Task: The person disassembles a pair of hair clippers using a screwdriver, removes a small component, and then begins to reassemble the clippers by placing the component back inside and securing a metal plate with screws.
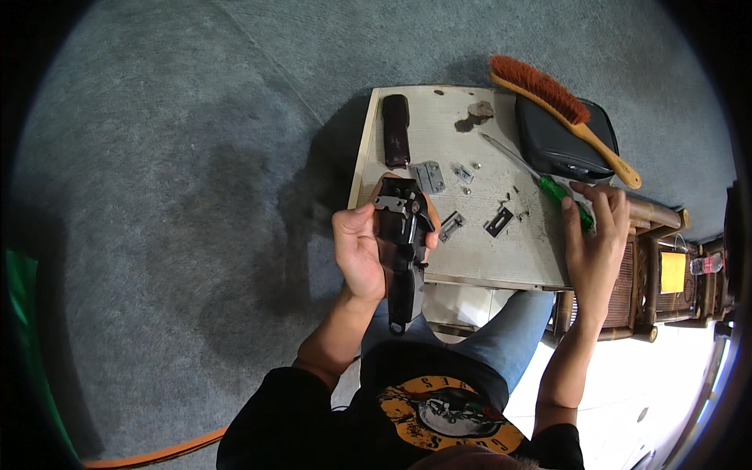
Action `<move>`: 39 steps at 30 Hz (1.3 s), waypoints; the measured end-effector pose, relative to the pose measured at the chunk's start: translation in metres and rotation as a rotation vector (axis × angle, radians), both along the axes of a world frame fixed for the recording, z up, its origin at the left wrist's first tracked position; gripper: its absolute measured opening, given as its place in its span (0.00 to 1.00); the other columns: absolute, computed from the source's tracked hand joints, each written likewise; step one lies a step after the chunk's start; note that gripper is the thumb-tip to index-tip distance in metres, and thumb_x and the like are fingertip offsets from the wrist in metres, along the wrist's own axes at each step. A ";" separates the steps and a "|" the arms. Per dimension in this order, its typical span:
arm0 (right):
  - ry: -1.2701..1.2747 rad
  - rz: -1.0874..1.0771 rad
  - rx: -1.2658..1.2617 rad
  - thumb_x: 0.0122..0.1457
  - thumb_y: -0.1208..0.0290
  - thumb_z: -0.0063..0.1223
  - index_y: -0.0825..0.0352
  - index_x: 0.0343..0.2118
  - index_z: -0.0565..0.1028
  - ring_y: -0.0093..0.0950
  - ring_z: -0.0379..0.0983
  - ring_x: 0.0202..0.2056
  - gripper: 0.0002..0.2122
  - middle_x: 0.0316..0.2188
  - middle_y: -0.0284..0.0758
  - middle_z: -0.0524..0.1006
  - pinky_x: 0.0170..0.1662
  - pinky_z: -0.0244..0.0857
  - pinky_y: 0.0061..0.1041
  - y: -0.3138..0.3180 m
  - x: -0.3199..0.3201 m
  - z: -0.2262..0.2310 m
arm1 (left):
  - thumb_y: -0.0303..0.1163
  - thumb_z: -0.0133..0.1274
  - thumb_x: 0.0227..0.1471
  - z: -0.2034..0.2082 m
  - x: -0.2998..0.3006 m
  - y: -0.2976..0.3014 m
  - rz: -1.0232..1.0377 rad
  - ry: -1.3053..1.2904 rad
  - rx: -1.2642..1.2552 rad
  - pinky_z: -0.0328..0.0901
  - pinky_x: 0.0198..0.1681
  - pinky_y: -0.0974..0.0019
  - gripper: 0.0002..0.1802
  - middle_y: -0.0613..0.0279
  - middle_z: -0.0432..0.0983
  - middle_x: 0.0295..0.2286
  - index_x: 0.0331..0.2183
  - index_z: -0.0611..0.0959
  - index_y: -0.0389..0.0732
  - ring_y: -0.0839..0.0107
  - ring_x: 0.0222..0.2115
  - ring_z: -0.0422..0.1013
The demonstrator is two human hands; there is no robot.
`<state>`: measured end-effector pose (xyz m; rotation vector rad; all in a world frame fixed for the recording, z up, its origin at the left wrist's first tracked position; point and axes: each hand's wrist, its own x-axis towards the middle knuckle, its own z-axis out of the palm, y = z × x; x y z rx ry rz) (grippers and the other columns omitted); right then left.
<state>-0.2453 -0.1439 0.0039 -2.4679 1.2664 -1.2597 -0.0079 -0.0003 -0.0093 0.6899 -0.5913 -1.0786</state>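
My left hand (360, 251) is wrapped around the black body of a hair clipper (403, 254), its blade end pointing away from me. At the table's right side, the fingers of my right hand (599, 235) close around the green handle of a screwdriver (553, 188). Its shaft lies toward the far left across the tabletop. Near the clipper rest a flat metal blade plate (429, 178), a smaller metal plate (464, 173), a metal bracket (451, 225) and a black slotted part (498, 222). Loose screws (467, 191) and hair clippings are scattered among them.
On the pale table (501, 262), a dark maroon clipper cover (396, 131) lies far left. A red-bristled brush (542, 84) with a wooden handle rests across a black zip case (560, 149) at far right. Bamboo furniture (646, 290) stands to the right.
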 end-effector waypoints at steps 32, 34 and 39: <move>-0.329 0.231 0.610 0.64 0.68 0.59 0.73 0.45 0.78 0.22 0.73 0.38 0.13 0.33 0.35 0.81 0.46 0.66 0.24 -0.007 -0.015 0.003 | 0.53 0.39 0.67 0.000 0.028 -0.019 -0.161 0.286 0.074 0.68 0.30 0.65 0.29 0.46 0.77 0.36 0.48 0.77 0.36 0.68 0.32 0.71; -0.388 0.293 0.678 0.60 0.72 0.59 0.75 0.45 0.78 0.19 0.71 0.36 0.13 0.33 0.31 0.79 0.41 0.64 0.20 -0.007 -0.021 0.003 | 0.54 0.40 0.66 -0.004 0.028 -0.017 -0.140 0.276 0.122 0.70 0.31 0.66 0.30 0.46 0.78 0.37 0.50 0.77 0.37 0.66 0.34 0.74; -0.429 0.380 0.760 0.53 0.76 0.57 0.76 0.40 0.80 0.17 0.68 0.32 0.13 0.31 0.31 0.78 0.36 0.59 0.16 -0.009 -0.032 0.003 | 0.44 0.44 0.66 0.001 0.025 -0.016 -0.234 0.212 0.109 0.71 0.43 0.66 0.24 0.53 0.78 0.41 0.56 0.71 0.40 0.66 0.38 0.78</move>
